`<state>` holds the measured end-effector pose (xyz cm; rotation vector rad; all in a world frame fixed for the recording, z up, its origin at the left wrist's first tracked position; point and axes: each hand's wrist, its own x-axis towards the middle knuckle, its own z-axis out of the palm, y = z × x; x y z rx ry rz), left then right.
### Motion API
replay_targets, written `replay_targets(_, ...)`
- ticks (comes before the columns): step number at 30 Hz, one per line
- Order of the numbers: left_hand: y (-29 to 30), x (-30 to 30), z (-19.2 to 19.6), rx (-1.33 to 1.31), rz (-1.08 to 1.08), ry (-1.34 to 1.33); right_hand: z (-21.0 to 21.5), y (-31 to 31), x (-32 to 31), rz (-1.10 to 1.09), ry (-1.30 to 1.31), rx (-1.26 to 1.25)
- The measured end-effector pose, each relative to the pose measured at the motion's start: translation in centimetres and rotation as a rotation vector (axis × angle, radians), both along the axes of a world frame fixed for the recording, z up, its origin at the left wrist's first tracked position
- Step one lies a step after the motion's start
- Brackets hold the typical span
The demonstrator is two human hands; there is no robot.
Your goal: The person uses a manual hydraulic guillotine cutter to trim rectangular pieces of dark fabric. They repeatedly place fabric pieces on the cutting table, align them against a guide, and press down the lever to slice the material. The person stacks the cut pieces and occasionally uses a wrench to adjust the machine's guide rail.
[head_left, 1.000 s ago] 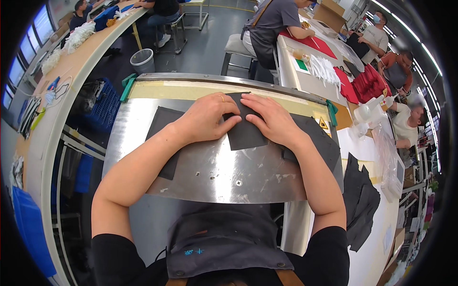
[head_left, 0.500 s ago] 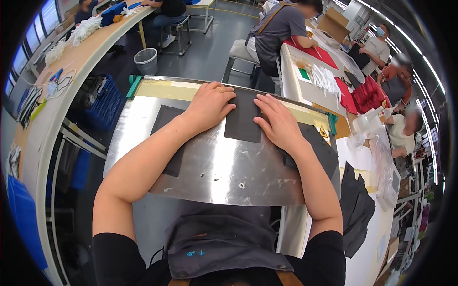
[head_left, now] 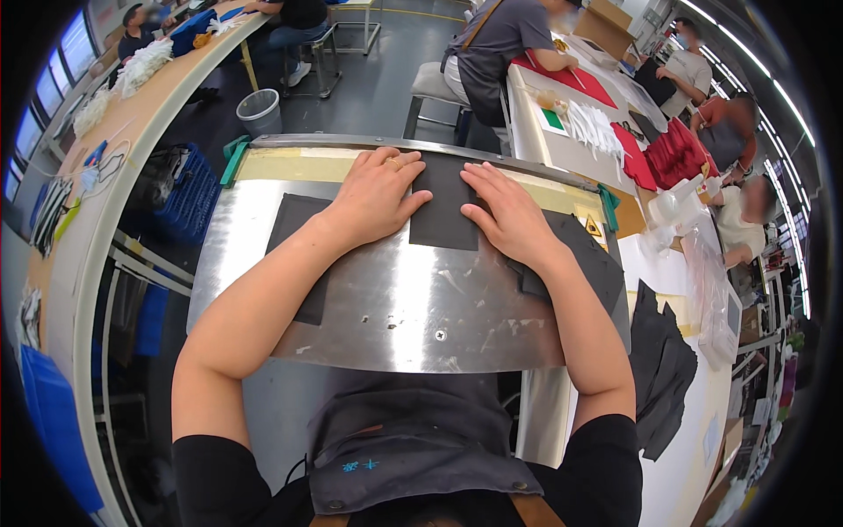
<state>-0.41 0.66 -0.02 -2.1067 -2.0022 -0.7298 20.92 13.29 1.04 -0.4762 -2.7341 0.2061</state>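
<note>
A black rectangular fabric-like piece lies flat on a shiny metal plate, its far end against the bar along the plate's far edge. My left hand rests at the piece's left edge, fingers stretched out and thumb reaching over it. On the right edge lie the fingertips of my right hand, also flat and extended. Neither hand grips anything. Partly under my left forearm is another black piece. More black pieces lie beneath and beside my right wrist, partly hidden.
Green clamps sit at both far corners of the plate. To the right, a white table bears a stack of dark cut pieces. A blue crate and a long bench stand left. Several people work beyond.
The view has shifted slightly. Both hands stay flat at the black piece, which sits a touch farther toward the bar at the far edge.
</note>
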Motion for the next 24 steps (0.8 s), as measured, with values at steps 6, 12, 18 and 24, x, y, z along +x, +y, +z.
replay_targets(6,0.1,-0.2,-0.2,0.045,-0.039,0.017,0.1,-0.3,0.0,-0.01,0.005,0.021)
replay_targets(12,-0.2,0.0,0.5,0.007,-0.059,-0.036,0.9,-1.2,-0.1,-0.033,0.014,0.009)
replay_targets(18,-0.1,-0.1,0.5,0.071,-0.092,-0.047,1.1,-1.2,-0.2,-0.029,-0.043,-0.02)
replay_targets(24,-0.3,0.0,0.9,-0.086,-0.266,-0.013,0.5,-0.2,-0.1,0.1,-0.02,-0.087)
